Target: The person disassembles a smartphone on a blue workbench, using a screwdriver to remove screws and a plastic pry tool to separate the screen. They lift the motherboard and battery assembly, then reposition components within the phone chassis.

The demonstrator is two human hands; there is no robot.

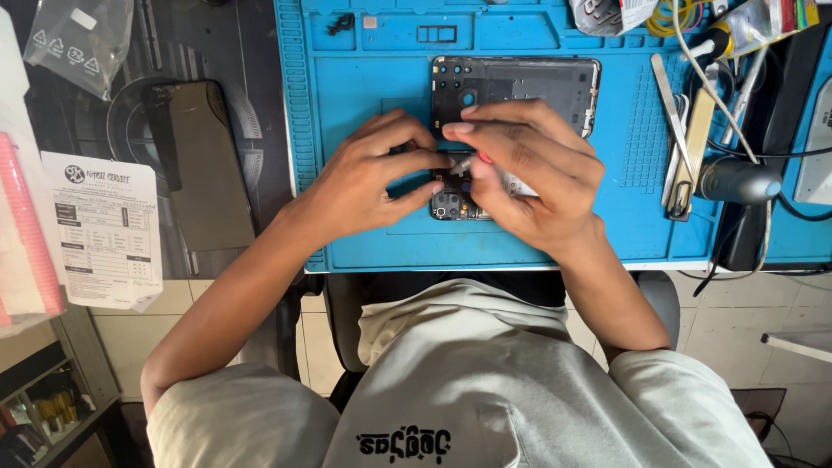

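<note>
Phone: we see the opened phone (511, 95) in the middle of the blue mat (364, 87).
Left hand (368, 178): our fingers pinch the phone's lower end.
Right hand (529, 173): we hold a small screwdriver (464, 162) tight.

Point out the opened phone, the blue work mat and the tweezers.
Opened black phone body (520, 87), head view: bare upper inner frame.
Blue silicone work mat (364, 234), head view: bare lower-left surface.
Metal tweezers (669, 95), head view: upper blade, right of phone.
</note>
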